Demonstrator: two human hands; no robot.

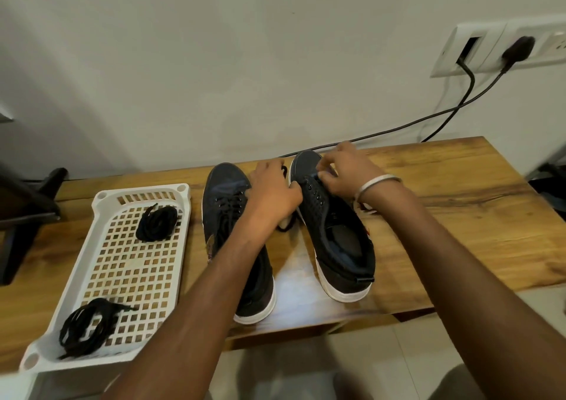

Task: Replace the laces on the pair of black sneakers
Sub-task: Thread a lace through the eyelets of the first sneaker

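Two black sneakers with white soles stand side by side on the wooden table (459, 203), toes toward the wall. The left sneaker (228, 209) still carries a black lace. The right sneaker (333, 231) shows bare eyelets along most of its length. A black lace (286, 226) trails on the table between the shoes. My left hand (272, 196) grips that lace beside the right sneaker's lowest eyelets. My right hand (346, 170) pinches the lace at the toe end of the eyelet row. Exactly how the fingertips lie is hidden.
A white perforated tray (101, 197) sits left of the shoes with two black lace bundles, one at the far end (156, 222) and one at the near end (84, 326). A black stand (27, 209) is at the far left. Black cables (428, 118) run from wall sockets.
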